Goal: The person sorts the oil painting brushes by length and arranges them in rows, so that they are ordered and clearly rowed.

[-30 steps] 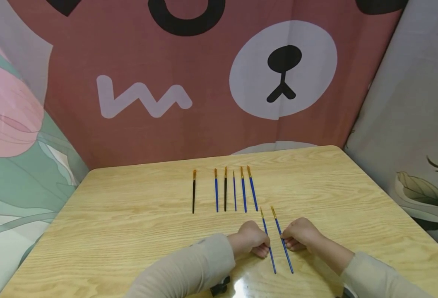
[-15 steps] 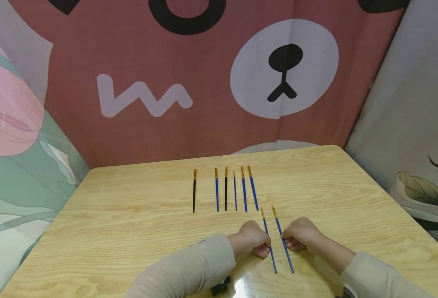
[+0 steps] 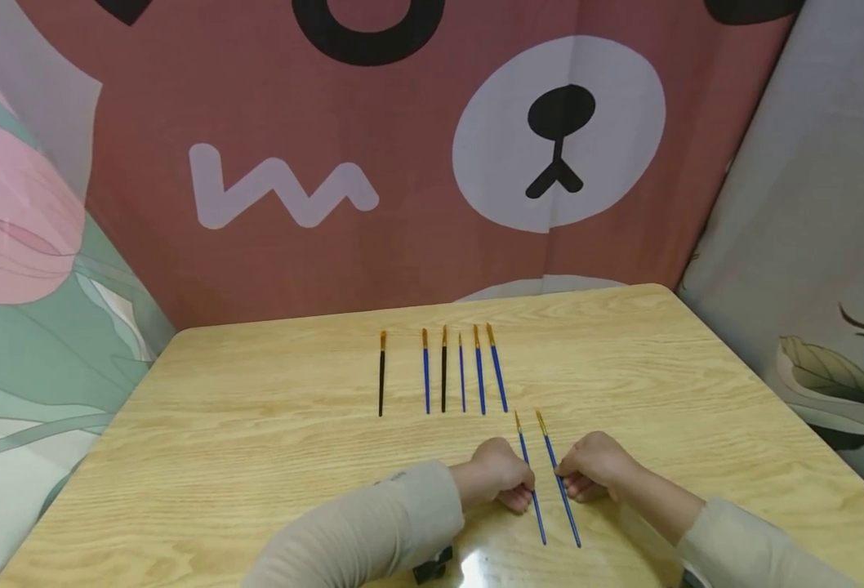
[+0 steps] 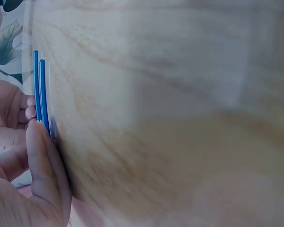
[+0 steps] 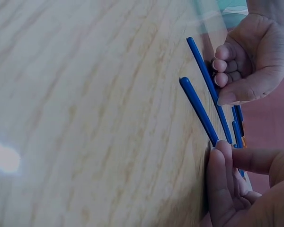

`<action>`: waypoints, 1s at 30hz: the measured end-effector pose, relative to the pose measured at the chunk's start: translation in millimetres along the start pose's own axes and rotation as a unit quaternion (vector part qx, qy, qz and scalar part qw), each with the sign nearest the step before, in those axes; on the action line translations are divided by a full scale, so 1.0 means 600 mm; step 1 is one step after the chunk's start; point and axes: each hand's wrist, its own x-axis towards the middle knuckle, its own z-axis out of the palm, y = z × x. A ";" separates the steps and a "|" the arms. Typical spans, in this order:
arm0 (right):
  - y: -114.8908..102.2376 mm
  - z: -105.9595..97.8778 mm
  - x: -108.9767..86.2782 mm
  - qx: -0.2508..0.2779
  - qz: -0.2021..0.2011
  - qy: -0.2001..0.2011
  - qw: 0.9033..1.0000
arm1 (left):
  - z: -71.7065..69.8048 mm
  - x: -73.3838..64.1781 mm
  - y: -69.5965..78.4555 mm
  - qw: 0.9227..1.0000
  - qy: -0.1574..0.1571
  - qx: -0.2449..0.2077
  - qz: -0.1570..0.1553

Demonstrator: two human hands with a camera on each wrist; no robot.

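Pale wooden tabletop (image 3: 256,457) carries our work: two thin blue-handled paintbrushes (image 3: 531,482) lie lengthwise away from us, left hand (image 3: 501,482) pinching one, right hand (image 3: 594,474) pinching the other.

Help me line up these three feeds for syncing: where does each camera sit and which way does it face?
Head: above, looking forward and down at the table, both hands and sleeves.
Left wrist: low at the tabletop, showing left hand fingers by two blue brushes.
Right wrist: low, showing right hand, left hand opposite.
All share the two blue brushes.
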 end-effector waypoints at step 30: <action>0.009 -0.009 0.004 0.012 -0.015 -0.032 0.999 | -0.010 -0.002 -0.007 0.999 -0.025 -0.040 0.012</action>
